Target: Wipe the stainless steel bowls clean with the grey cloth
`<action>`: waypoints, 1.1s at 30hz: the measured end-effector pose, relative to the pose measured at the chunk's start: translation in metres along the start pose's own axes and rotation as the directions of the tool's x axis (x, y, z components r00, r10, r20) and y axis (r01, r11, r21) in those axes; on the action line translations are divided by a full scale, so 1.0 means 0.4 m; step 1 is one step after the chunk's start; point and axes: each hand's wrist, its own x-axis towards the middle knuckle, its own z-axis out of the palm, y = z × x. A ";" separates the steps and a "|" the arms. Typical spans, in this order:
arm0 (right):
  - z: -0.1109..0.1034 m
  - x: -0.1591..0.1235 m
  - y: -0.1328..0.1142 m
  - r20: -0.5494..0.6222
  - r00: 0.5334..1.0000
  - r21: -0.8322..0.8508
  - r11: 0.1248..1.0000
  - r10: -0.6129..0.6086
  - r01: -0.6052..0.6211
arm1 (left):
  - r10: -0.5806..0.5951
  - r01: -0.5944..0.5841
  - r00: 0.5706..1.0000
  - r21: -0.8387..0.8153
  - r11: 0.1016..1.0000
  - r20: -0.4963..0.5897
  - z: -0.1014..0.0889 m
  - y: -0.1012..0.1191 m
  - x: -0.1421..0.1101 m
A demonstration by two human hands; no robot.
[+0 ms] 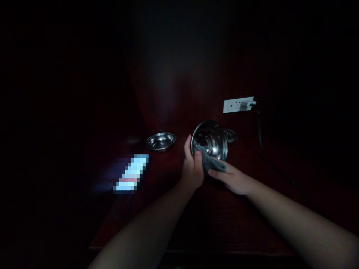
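Head view: your left hand (193, 170) grips the shiny round metal bowl (220, 142), nearer the back edge of the dark-red table (161, 175); your right hand (235, 180) clasps the grey-green cloth (211, 163). Likely light, slippery: hold the rim.

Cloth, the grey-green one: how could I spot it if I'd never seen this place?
On the dark reddish table, find the left hand holding a shiny metal bowl by its side. The cloth runs from inside the bowl's mouth out to the right hand. Its dull, grey-green fabric sets it apart from the gleaming bowl.
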 end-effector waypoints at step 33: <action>-0.086 0.035 0.015 -0.114 0.989 -0.964 0.251 -0.097 -0.086 | 0.016 -0.014 0.984 -0.008 1.000 0.179 0.003 -0.002 -0.006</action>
